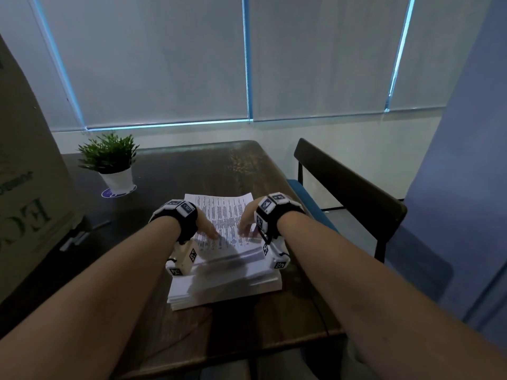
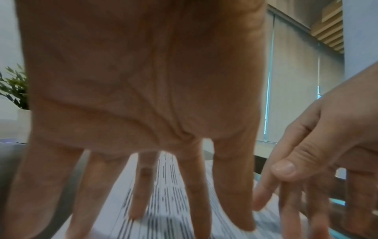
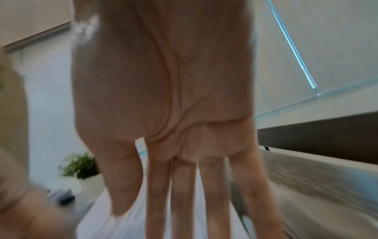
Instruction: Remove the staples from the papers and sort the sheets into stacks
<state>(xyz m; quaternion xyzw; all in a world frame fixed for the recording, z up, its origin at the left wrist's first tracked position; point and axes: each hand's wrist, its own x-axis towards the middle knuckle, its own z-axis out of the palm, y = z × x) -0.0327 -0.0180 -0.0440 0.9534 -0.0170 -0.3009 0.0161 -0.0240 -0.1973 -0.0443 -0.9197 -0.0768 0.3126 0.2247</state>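
Observation:
A thick stack of printed white papers [image 1: 225, 281] lies on the dark wooden table [image 1: 192, 171]. Its top sheet [image 1: 219, 212] carries lines of text. My left hand [image 1: 208, 229] rests on the left part of the top sheet, fingers straight and spread [image 2: 235, 202]. My right hand [image 1: 247, 226] rests on the right part, fingers straight and together [image 3: 184, 194]. Neither hand holds anything. In the left wrist view the right hand [image 2: 306, 177] shows beside the printed sheet [image 2: 169, 194]. No staple is visible.
A potted green plant [image 1: 109, 160] stands at the back left on a purple disc. A large cardboard box [image 1: 24, 187] fills the left side, with a small grey tool [image 1: 74, 239] lying near it. A dark chair [image 1: 348, 193] stands to the right.

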